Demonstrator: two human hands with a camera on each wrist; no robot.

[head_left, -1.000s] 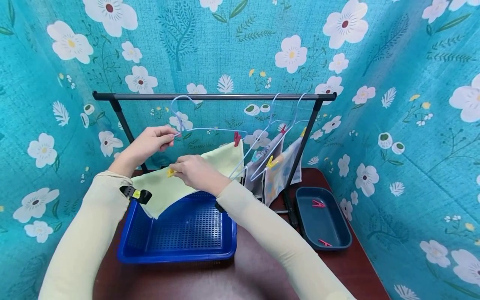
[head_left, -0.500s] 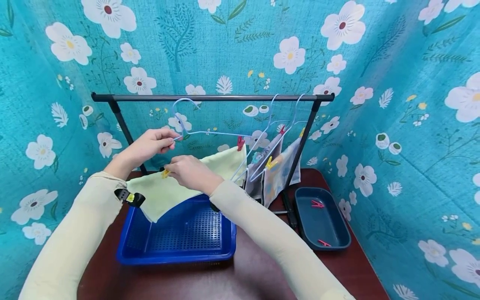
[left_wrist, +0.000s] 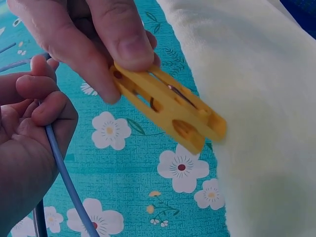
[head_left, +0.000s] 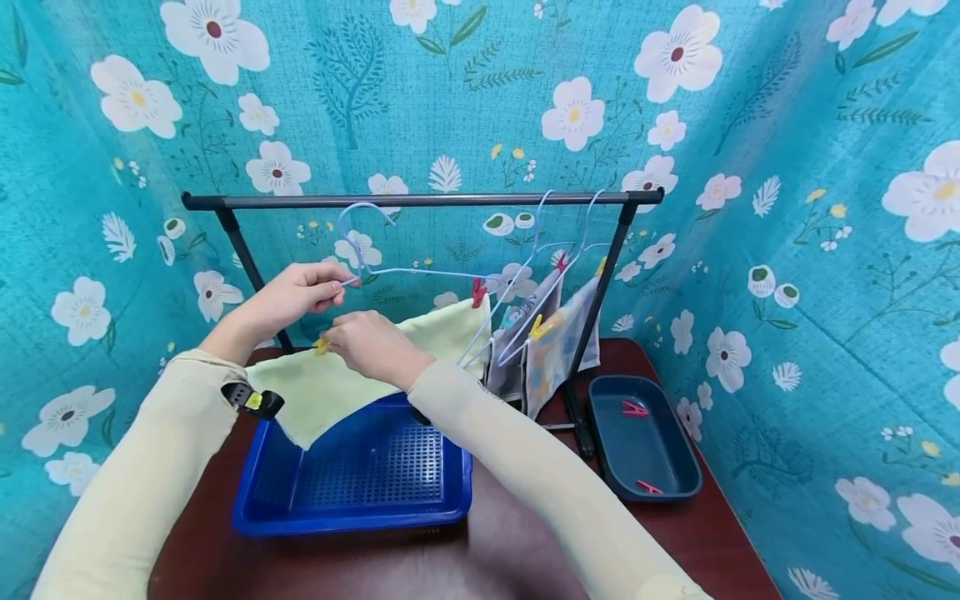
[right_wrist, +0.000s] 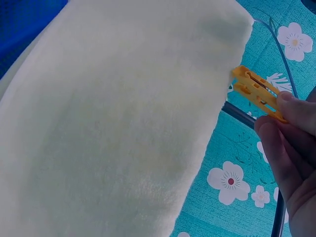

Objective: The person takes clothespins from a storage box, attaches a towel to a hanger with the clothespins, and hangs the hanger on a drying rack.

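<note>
My left hand [head_left: 300, 293] grips a light-blue wire hanger [head_left: 431, 272] near the base of its hook. The hook overlaps the black rail in the head view. A pale yellow-green cloth [head_left: 330, 396] hangs slanting below the hanger, its right end fastened by a red clothespin [head_left: 478, 293]. Between thumb and fingers, my right hand [head_left: 378, 346] pinches a yellow clothespin [left_wrist: 170, 106]. In the right wrist view that clothespin [right_wrist: 256, 91] has its tip right at the cloth's edge. The cloth's left end droops over the basket.
A blue basket [head_left: 352, 525] sits under the cloth. Two more hangers [head_left: 542, 242] with clipped cloths [head_left: 555, 358] hang from the right part of the black rail [head_left: 450, 200]. A dark teal tray [head_left: 600, 433] holding red clothespins stands right on the brown table [head_left: 517, 550].
My right hand has carried the yellow clothespin left along the cloth's upper edge. The hanger, in my left hand's grip, has dropped slightly, and the cloth has sunk a little with it.
</note>
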